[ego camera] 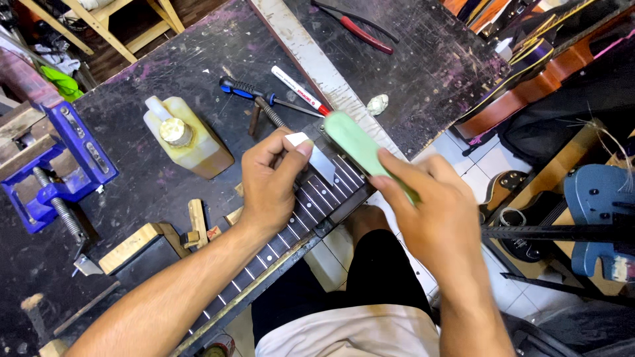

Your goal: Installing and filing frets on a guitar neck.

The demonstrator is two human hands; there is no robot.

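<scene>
The right hand (433, 208) grasps a pale green flat block (360, 147); the left hand (271, 182) pinches a thin metal guard plate (322, 163) on the dark fretted guitar neck (291, 228) (it may slip, and the block would scratch the wood).

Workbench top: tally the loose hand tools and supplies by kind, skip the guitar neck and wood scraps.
Pliers: 1
Screwdriver: 1
Marker pen: 1
Glue bottle: 1
Blue vise: 1
Green sanding block, in the right hand: 1
Metal fret guard, under the left hand: 1
Total: 7
</scene>
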